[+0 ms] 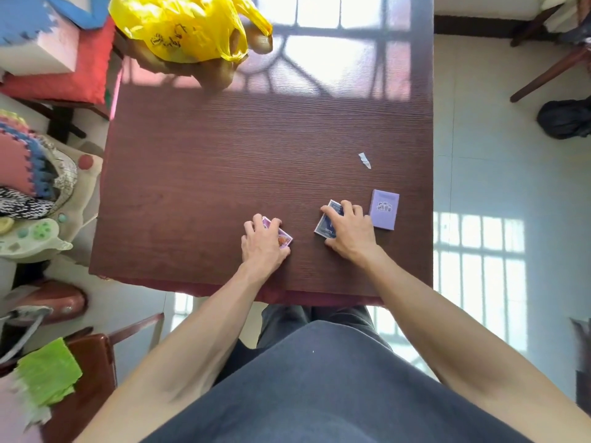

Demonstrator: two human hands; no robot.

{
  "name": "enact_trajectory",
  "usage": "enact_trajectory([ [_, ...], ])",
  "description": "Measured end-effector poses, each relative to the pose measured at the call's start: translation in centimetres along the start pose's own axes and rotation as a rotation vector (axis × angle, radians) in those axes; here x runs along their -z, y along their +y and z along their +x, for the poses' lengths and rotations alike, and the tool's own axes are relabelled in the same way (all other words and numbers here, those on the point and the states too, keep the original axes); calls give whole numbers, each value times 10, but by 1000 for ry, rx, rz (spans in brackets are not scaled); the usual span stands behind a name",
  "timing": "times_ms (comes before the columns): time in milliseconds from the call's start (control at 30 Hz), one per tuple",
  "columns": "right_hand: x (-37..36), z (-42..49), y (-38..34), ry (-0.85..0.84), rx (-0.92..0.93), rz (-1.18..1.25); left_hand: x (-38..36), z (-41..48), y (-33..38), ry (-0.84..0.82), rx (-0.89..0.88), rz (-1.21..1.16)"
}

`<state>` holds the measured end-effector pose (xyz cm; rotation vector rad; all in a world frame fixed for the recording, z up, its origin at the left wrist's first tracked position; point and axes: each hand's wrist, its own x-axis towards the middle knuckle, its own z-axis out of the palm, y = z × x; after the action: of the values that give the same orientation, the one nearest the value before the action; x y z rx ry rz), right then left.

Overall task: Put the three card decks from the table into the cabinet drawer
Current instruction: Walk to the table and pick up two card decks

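Three card decks lie near the front of the dark wooden table. My left hand is curled over a pink deck, fingers at its far edge and thumb at its near corner. My right hand covers a dark blue deck, fingers wrapped over its top end. A lilac deck lies flat just right of my right hand, untouched. Both gripped decks still rest on the table. No cabinet or drawer is in view.
A yellow plastic bag sits at the table's far left. A small scrap of wrapper lies beyond the lilac deck. Chairs with clutter stand to the left; a dark bag lies on the tiled floor at right.
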<state>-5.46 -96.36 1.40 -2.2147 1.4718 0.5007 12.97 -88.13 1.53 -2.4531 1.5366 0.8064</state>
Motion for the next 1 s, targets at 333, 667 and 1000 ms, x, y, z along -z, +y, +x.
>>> enact_trajectory([
  [333,-5,-62,18,16,-179,927,3,-28,-15,-95,53,-468],
  [667,-69,-173,58,76,-607,1563,-8,-84,-9,-504,224,-1024],
  [1000,-139,-270,27,257,-957,1832,-21,-76,6,-885,101,-812],
])
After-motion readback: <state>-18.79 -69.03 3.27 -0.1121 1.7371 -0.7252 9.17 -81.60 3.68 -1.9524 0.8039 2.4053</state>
